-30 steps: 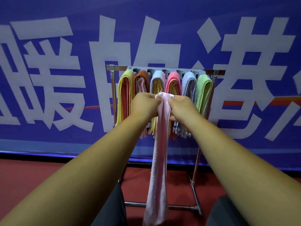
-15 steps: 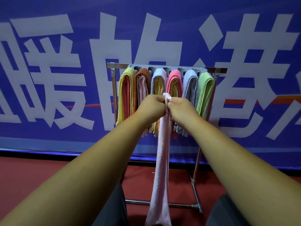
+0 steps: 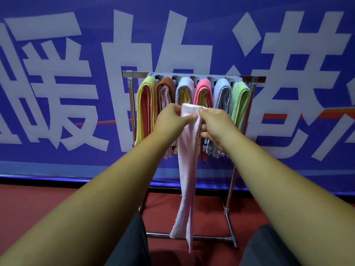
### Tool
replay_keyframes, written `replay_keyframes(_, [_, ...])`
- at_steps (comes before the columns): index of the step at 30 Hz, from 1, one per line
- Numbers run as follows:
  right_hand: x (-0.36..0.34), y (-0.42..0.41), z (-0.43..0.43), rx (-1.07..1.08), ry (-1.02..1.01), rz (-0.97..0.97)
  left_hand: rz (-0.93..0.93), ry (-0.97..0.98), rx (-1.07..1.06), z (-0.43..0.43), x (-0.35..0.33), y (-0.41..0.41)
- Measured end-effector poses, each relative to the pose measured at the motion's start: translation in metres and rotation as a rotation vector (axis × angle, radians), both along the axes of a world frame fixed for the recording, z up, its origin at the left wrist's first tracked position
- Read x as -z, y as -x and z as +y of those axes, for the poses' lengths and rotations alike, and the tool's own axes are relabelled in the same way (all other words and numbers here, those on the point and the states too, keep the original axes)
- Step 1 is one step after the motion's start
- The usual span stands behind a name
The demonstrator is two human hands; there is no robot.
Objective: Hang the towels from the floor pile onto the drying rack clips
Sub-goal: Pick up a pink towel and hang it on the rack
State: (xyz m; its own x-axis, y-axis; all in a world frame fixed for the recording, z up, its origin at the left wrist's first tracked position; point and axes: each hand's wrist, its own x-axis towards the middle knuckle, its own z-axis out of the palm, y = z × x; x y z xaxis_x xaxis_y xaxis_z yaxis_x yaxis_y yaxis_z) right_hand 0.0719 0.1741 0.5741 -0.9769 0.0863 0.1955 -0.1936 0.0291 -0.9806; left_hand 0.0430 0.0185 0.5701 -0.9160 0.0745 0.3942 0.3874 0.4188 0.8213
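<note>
You are pinching the top edge of the pink towel (image 3: 189,160) with both hands, left hand (image 3: 171,120) and right hand (image 3: 215,123) side by side before the rack (image 3: 134,74). The towel is hanging straight down, long axis vertical; the clips (image 3: 194,78) are lying above and beyond your hands.

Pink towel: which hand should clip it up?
Probably right: the right hand pinches the pink towel's top corner and its lower fingers also curl beside the hanging part; the left hand only pinches the top.
</note>
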Motion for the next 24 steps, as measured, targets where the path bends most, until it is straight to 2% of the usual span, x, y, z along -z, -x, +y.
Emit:
replay_keyframes(4, [-0.002, -0.003, 0.001, -0.037, 0.031, 0.000, -0.057, -0.015, 0.122, -0.006, 0.001, 0.001])
replay_keyframes(8, [0.000, -0.006, 0.004, -0.134, -0.075, 0.014, -0.094, -0.095, 0.147, -0.011, 0.002, 0.004])
replay_keyframes(16, [-0.004, -0.006, 0.001, -0.102, -0.010, -0.027, -0.223, -0.199, 0.257, -0.019, -0.007, -0.005])
replay_keyframes(19, [-0.010, -0.006, 0.000, -0.079, 0.014, -0.037, -0.317, -0.182, 0.289, -0.027, 0.006, -0.003])
replay_keyframes(24, [-0.023, -0.004, 0.002, -0.037, 0.104, -0.042, -0.466, -0.195, 0.476, -0.032, 0.053, -0.004])
